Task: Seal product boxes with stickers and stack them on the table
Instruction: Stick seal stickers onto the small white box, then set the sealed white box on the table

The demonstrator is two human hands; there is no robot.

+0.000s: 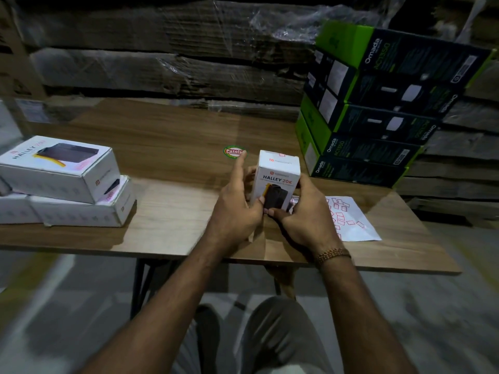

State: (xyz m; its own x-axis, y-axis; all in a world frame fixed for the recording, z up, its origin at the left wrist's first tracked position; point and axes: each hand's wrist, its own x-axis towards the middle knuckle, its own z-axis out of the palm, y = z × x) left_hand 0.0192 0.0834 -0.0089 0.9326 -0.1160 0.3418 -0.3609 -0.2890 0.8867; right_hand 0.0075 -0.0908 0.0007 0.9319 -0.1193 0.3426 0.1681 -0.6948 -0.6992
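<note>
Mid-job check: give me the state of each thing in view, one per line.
Halley box: upright on the table, closed, held by both hands.
Left hand: grips the box, index finger extended.
Right hand: grips the box.
Sticker sheet: flat on the table, partly used.
White boxes: stacked at left.
Omada boxes: stacked at right.

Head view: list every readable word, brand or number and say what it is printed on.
"HALLEY 20K": held white box, gripped by left hand and right hand.
"HALLEY", rest blurred: top box of white stack.
"Omada", "AC1350": green-black boxes.
"Patels": round sticker on table.
Sticker sheet and small print: unreadable.
</note>
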